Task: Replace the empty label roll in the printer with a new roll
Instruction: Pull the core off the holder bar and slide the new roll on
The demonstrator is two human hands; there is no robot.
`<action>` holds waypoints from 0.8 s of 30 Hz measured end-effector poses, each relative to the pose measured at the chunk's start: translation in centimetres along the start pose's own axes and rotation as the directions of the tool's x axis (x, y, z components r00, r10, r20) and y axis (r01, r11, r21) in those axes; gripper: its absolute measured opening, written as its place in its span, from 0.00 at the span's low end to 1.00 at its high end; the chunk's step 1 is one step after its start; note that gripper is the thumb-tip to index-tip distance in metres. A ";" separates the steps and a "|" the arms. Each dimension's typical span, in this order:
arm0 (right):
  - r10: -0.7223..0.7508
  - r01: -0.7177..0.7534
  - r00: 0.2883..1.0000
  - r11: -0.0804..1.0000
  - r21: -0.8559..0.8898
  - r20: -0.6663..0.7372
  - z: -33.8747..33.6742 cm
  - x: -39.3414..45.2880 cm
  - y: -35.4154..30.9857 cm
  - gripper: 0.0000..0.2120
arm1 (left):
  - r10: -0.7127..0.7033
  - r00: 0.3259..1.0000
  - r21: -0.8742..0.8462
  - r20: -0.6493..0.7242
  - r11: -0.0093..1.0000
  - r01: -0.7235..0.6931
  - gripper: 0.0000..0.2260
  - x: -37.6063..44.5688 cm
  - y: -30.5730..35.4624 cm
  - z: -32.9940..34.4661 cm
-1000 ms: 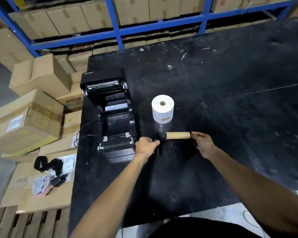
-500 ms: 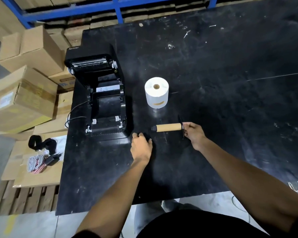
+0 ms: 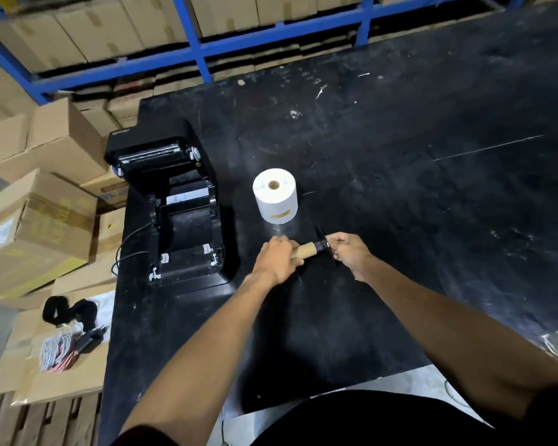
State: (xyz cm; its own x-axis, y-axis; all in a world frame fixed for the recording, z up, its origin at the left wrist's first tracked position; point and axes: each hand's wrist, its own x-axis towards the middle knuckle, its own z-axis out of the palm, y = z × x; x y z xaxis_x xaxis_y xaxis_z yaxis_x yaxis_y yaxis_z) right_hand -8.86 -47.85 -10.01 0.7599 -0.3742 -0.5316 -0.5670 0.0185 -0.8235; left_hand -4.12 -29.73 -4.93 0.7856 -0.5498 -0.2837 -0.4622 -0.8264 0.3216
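The black label printer [image 3: 181,220] stands open at the left edge of the black table [image 3: 400,188], its roll bay bare. A full white label roll [image 3: 275,196] stands on end just right of it. In front of that roll I hold the empty brown cardboard core [image 3: 306,250], which sits on a black spindle [image 3: 324,245] with a flat disc guide. My left hand [image 3: 279,259] is wrapped around the core's left end. My right hand [image 3: 350,251] grips the spindle's right end, behind the disc.
Cardboard boxes [image 3: 39,220] are stacked left of the table, with a bundle of cables and a black strap [image 3: 68,336] on a flat box. Blue shelving [image 3: 203,53] full of cartons runs behind the table. A white cord [image 3: 556,344] lies at the right edge.
My left hand left the table beside the printer and closed around the cardboard core. My right hand kept its hold on the spindle end. The camera tilted back up slightly.
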 end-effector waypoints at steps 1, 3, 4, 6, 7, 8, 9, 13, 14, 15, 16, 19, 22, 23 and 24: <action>0.016 -0.016 0.999 1.000 0.009 -0.048 -0.4 0.3 0.0 0.12 | -0.021 1.000 -0.003 -0.011 1.000 0.021 0.16 0.0 -0.5 -0.3; 0.061 -0.061 0.985 0.998 0.003 -0.162 -1.7 0.7 0.3 0.13 | -0.096 0.995 -0.024 -0.023 0.995 0.095 0.16 -0.3 -1.5 -0.6; 0.090 -0.092 0.972 0.996 0.001 -0.217 -2.4 0.9 0.4 0.14 | -0.144 0.989 -0.041 -0.029 0.989 0.143 0.14 -0.4 -1.9 -0.6; 0.166 -0.167 0.943 0.986 0.023 -0.287 -3.6 1.1 0.8 0.15 | -0.258 0.966 -0.106 -0.031 0.962 0.253 0.11 -0.6 -2.4 -0.5; 0.196 -0.199 0.935 0.980 0.021 -0.294 -3.9 1.1 0.9 0.15 | -0.332 0.943 -0.189 -0.028 0.928 0.322 0.10 -0.6 -2.5 -0.4; 0.217 -0.226 0.934 0.974 0.003 -0.285 -4.0 1.0 1.0 0.16 | -0.407 0.913 -0.308 -0.014 0.871 0.384 0.09 -0.5 -2.6 -0.1; 0.227 -0.243 0.936 0.969 -0.030 -0.268 -4.0 0.8 1.2 0.16 | -0.476 0.879 -0.420 0.016 0.795 0.438 0.12 -0.5 -2.5 0.1; 0.167 -0.209 0.965 0.955 -0.210 -0.201 -3.3 -0.2 1.6 0.15 | -0.579 0.807 -0.623 0.114 0.591 0.512 0.22 -0.4 -2.1 1.7; 0.154 -0.198 0.970 0.949 -0.245 -0.188 -3.2 -0.4 1.7 0.15 | -0.578 0.807 -0.615 0.118 0.596 0.516 0.25 -0.3 -2.2 2.2; 0.146 -0.191 0.973 0.944 -0.270 -0.177 -3.2 -0.5 1.8 0.15 | -0.579 0.808 -0.596 0.113 0.611 0.521 0.25 -0.4 -2.1 2.4; 0.140 -0.185 0.975 0.940 -0.288 -0.170 -3.2 -0.7 1.8 0.15 | -0.577 0.810 -0.575 0.103 0.630 0.522 0.25 -0.4 -2.1 2.7; 0.112 -0.160 0.981 0.928 -0.337 -0.157 -3.2 -0.9 1.7 0.15 | -0.563 0.821 -0.520 0.098 0.674 0.524 0.22 -0.6 -1.9 3.0; 0.077 -0.130 0.986 0.911 -0.392 -0.148 -3.3 -1.2 1.6 0.15 | -0.546 0.835 -0.449 0.076 0.729 0.517 0.22 -0.6 -1.9 3.0; 0.064 -0.118 0.987 0.904 -0.410 -0.144 -3.5 -1.2 1.6 0.15 | -0.537 0.841 -0.428 0.067 0.746 0.511 0.22 -0.6 -1.8 2.9; 0.050 -0.104 0.989 0.899 -0.426 -0.137 -3.7 -1.2 1.6 0.15 | -0.530 0.846 -0.411 0.055 0.761 0.503 0.23 -0.6 -1.7 2.8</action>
State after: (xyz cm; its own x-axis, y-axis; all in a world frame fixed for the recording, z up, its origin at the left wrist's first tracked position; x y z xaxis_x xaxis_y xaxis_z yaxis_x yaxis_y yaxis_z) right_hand -11.87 -50.76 -9.96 0.6802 -0.4959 -0.5398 -0.7240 -0.3392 -0.6007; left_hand -4.94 -28.32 -7.85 0.8871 -0.0341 -0.4604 0.2125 -0.8551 0.4728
